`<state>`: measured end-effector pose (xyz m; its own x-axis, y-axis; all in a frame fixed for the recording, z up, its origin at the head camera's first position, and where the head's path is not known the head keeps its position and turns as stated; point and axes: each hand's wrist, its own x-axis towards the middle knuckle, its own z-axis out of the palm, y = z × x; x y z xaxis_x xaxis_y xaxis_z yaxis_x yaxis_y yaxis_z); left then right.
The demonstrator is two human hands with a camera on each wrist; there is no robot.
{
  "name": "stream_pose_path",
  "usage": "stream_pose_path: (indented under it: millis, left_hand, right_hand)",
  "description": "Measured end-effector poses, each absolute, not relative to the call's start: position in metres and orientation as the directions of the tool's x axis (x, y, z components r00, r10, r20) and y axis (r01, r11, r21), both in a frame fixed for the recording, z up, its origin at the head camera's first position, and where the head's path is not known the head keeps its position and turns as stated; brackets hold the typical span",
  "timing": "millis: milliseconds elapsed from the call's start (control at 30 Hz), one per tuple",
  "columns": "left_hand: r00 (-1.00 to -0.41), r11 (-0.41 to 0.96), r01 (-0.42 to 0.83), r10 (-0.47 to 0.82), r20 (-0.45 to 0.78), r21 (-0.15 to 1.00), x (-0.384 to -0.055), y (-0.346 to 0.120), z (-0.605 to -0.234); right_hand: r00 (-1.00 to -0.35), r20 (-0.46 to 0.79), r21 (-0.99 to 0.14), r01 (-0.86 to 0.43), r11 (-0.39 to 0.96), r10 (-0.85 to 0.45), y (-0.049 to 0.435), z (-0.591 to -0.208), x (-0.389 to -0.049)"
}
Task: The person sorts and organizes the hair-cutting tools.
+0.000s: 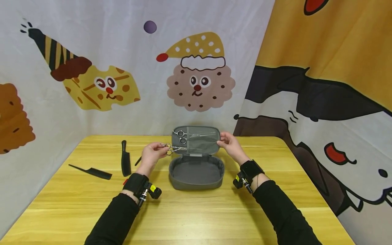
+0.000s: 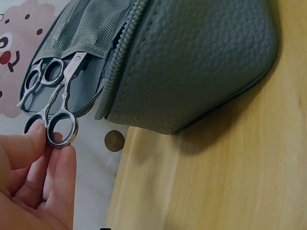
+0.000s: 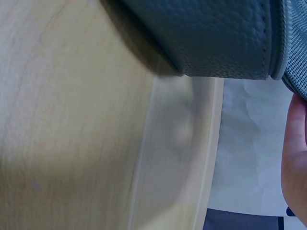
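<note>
Head view: left hand [image 1: 153,153] pinches lower scissors [image 1: 180,148], partly inside the mesh pocket [image 1: 206,143], right hand [image 1: 232,145] grips case lid [image 1: 175,141] edge; likely mid-insertion or withdrawal, next calling for a straight slide.

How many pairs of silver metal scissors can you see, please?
2: the upper scissors, partly inside the grey mesh pocket; the lower scissors, also partly inside, handles pinched by the left hand.
</note>
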<state>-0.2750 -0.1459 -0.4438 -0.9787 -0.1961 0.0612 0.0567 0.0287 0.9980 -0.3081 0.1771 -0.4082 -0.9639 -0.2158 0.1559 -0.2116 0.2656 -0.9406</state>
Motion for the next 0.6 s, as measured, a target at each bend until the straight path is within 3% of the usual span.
stream_pose_path:
  millis: [333,600]
  left_hand:
    - [-0.971,0.164,0.106,-0.197,0.138,0.981,-0.275,-0.144,-0.442]
    - [-0.977,0.173,0.107,-0.166,0.136,0.979,-0.272,-0.141,-0.438]
  right_hand:
    - [-0.965,0.169,-0.939,-0.219,0.266,-0.199,0.182,-0.43,-0.324]
    - [-0.966,0.166,-0.941,-0.215,0.262,-0.196,0.18,-0.423,-0.319]
